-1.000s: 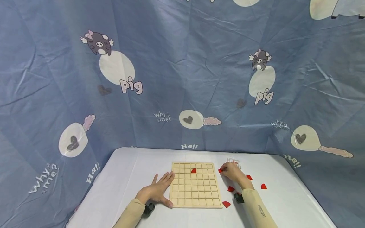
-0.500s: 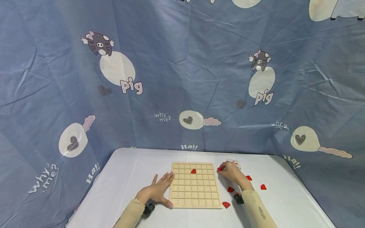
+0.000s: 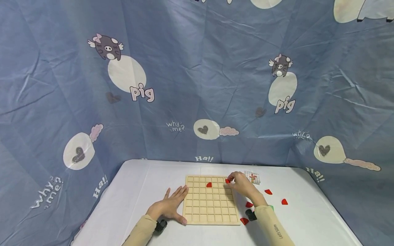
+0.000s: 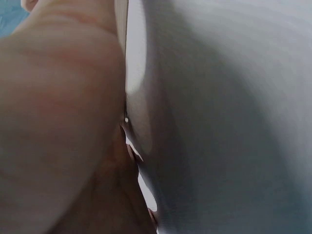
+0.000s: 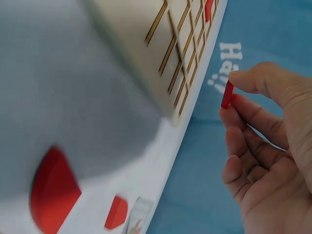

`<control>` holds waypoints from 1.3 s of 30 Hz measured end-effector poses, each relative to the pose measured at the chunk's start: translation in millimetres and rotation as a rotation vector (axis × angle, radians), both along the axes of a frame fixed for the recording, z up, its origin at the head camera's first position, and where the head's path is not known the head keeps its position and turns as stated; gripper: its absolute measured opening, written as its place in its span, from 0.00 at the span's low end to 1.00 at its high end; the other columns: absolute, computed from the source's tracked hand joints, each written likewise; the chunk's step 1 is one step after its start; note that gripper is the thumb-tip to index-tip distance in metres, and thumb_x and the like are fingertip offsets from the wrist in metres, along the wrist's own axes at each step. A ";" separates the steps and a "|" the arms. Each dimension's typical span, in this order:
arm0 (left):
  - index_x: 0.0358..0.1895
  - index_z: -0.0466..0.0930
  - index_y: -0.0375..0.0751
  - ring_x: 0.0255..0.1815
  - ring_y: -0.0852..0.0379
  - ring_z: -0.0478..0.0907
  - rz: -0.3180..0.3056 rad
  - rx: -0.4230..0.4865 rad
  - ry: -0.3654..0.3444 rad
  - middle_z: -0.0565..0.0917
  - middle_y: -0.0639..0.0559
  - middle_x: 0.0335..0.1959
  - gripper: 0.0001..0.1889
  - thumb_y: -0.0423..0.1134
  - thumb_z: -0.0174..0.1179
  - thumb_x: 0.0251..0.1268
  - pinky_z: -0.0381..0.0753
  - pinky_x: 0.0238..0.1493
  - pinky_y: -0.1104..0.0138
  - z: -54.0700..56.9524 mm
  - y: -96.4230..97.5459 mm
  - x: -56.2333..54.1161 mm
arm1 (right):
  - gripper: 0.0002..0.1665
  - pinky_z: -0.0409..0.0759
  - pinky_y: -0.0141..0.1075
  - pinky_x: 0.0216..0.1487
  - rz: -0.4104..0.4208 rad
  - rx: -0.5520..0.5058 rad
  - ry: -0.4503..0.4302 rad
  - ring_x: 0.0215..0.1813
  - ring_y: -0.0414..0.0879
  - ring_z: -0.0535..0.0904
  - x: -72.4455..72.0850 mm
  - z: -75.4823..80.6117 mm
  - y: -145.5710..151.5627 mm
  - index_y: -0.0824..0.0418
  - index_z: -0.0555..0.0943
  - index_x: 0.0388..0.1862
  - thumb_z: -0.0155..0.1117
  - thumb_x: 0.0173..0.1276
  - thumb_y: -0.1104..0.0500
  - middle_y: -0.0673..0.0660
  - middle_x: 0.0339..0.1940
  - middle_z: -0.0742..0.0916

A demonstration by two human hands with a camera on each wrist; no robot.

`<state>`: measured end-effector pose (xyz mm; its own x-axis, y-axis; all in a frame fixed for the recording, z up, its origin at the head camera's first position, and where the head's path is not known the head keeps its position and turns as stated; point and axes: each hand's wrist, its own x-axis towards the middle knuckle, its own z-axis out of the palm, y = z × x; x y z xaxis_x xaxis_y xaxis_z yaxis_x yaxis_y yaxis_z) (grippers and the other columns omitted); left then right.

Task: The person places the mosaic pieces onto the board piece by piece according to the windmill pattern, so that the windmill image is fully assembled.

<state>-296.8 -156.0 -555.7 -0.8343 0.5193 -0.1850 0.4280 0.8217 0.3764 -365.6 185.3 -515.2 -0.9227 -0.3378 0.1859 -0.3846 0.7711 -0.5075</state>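
Note:
A square wooden grid board (image 3: 203, 203) lies on the table. One red quarter-circle piece (image 3: 209, 185) sits in a cell of its second row from the back. My left hand (image 3: 169, 205) lies with spread fingers along the board's left edge, its fingertips and thumb at the rim. In the left wrist view the hand's underside (image 4: 58, 112) fills much of the frame. Over the board's back right corner, my right hand (image 3: 241, 184) pinches another red quarter-circle piece (image 5: 227, 95) between thumb and fingers, the remaining fingers loosely curled.
Right of the board lie several loose red pieces (image 3: 284, 202), one of them (image 3: 244, 221) near its front right corner. A green piece (image 3: 271, 207) is partly hidden by the right sleeve. Behind the right hand lies a card (image 3: 252, 177) printed with a grid and coloured figure.
My right hand has carried the red quarter-circle piece left, from beside the board to over its back right corner. The grid card and a green piece came into fuller view. The left hand stays put.

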 end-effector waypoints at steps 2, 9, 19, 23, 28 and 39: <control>0.78 0.39 0.41 0.81 0.44 0.38 0.001 0.001 0.001 0.40 0.46 0.80 0.71 0.73 0.68 0.32 0.29 0.74 0.36 0.2 0.1 0.3 | 0.08 0.75 0.35 0.34 0.019 0.003 0.014 0.36 0.44 0.75 0.3 -1.2 -5.1 0.59 0.83 0.35 0.73 0.58 0.61 0.51 0.34 0.83; 0.78 0.39 0.41 0.80 0.44 0.38 0.006 0.000 0.004 0.41 0.46 0.80 0.71 0.73 0.68 0.31 0.29 0.74 0.37 0.7 0.0 0.3 | 0.08 0.75 0.34 0.34 0.077 -0.004 0.038 0.36 0.44 0.74 0.0 -4.9 -20.5 0.59 0.83 0.35 0.72 0.57 0.62 0.51 0.35 0.83; 0.78 0.39 0.40 0.80 0.43 0.39 -0.001 0.010 0.014 0.41 0.45 0.80 0.71 0.73 0.68 0.31 0.29 0.74 0.36 -1.2 -0.8 -0.5 | 0.09 0.77 0.35 0.37 0.160 0.028 0.055 0.38 0.42 0.75 4.0 -11.2 -42.6 0.60 0.84 0.38 0.70 0.58 0.60 0.51 0.37 0.85; 0.78 0.39 0.40 0.80 0.43 0.39 -0.003 0.003 0.020 0.41 0.45 0.80 0.72 0.73 0.68 0.31 0.30 0.74 0.36 -2.3 -0.9 -0.4 | 0.10 0.77 0.32 0.35 0.196 0.027 0.064 0.37 0.42 0.76 7.0 -13.8 -50.3 0.62 0.84 0.39 0.71 0.59 0.59 0.53 0.37 0.85; 0.78 0.39 0.40 0.80 0.44 0.39 -0.002 -0.001 0.022 0.41 0.45 0.80 0.72 0.73 0.67 0.31 0.30 0.74 0.36 -2.2 -1.0 -0.3 | 0.09 0.78 0.30 0.33 0.225 0.003 0.083 0.36 0.43 0.77 8.3 -16.3 -58.8 0.63 0.84 0.36 0.72 0.59 0.60 0.54 0.36 0.86; 0.78 0.40 0.40 0.80 0.44 0.39 0.003 -0.007 0.014 0.41 0.46 0.80 0.71 0.73 0.68 0.31 0.29 0.74 0.37 0.0 -0.1 1.4 | 0.08 0.81 0.31 0.37 0.252 0.036 0.070 0.38 0.42 0.80 11.5 -21.5 -67.5 0.63 0.85 0.36 0.72 0.57 0.64 0.54 0.34 0.85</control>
